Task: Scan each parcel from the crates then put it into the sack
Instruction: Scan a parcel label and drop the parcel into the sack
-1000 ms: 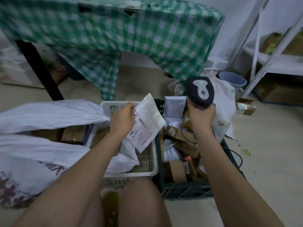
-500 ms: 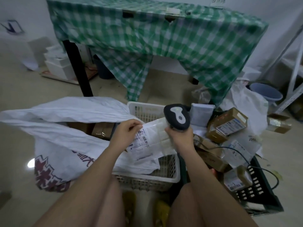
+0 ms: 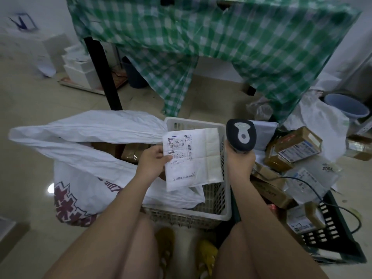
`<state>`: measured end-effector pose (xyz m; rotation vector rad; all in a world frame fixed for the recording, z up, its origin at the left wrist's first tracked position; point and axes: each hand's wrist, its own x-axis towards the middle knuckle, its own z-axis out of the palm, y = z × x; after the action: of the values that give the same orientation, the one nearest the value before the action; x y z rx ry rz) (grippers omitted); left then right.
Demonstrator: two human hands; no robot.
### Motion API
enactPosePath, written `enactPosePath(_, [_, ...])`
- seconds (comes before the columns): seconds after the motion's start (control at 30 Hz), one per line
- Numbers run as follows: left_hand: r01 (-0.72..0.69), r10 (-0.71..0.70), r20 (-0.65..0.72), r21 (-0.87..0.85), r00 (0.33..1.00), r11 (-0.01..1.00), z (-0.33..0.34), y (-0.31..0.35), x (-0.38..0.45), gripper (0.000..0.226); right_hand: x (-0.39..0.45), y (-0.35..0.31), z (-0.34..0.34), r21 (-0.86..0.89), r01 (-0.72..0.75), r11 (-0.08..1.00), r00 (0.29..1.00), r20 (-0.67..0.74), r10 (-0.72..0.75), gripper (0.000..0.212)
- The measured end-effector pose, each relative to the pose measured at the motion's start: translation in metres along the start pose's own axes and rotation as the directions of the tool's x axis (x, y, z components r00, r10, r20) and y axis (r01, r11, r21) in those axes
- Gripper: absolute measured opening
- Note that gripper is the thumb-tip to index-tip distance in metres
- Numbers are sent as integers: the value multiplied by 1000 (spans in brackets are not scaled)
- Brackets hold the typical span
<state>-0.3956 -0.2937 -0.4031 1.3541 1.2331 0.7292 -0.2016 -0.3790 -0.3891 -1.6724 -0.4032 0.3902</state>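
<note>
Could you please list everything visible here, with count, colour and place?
Flat parcel: one, white with label, over the white crate.
Scanner: one, black and grey, right of the parcel.
Sack: one, white, open, left; brown boxes inside.
White crate: one, centre.
Dark crate: one, right, heaped with brown and grey parcels.
Tablecloth: one, green check, behind.
Bucket: one, blue-grey, far right.
Left hand: pinches the parcel.
Right hand: grips the scanner.
</note>
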Motion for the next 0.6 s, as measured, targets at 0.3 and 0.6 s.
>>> enactPosePath(0.3, [56,-70,-75,-185,995,981,8,2,5,17,-46,-9,-7,-141,25,990,880,474,45,22])
enactPosePath(0.6, [30,-51,-105,-195,993,980,9,0,6,17,-52,-11,-13,-197,88,976,833,553,37,34])
